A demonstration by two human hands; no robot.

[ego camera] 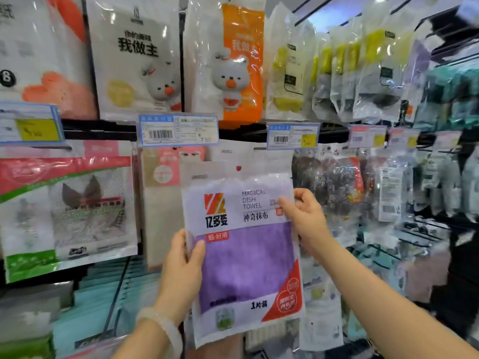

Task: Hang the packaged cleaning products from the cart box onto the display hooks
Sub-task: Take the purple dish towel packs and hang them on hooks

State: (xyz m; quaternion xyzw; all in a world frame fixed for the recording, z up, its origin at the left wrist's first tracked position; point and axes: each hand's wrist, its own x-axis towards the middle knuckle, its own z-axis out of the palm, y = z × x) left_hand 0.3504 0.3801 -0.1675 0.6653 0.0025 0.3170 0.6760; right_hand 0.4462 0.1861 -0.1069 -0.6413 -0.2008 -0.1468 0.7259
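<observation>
I hold a clear packet with a purple dish towel [243, 260] upright in front of the display. My left hand [181, 268] grips its left edge near the middle, thumb on the front. My right hand [303, 216] pinches its upper right edge. A small hanging hole with a red tip [238, 168] showing through it sits at the packet's top. The cart box is out of view.
Hanging packets fill the wall: bear-print cloth packs [137, 60] and an orange one [241, 60] above, a green-and-red pack [67, 211] at left, scourer packs [342, 182] at right. Price tags [178, 129] line the black rail. Teal packs [108, 301] hang lower left.
</observation>
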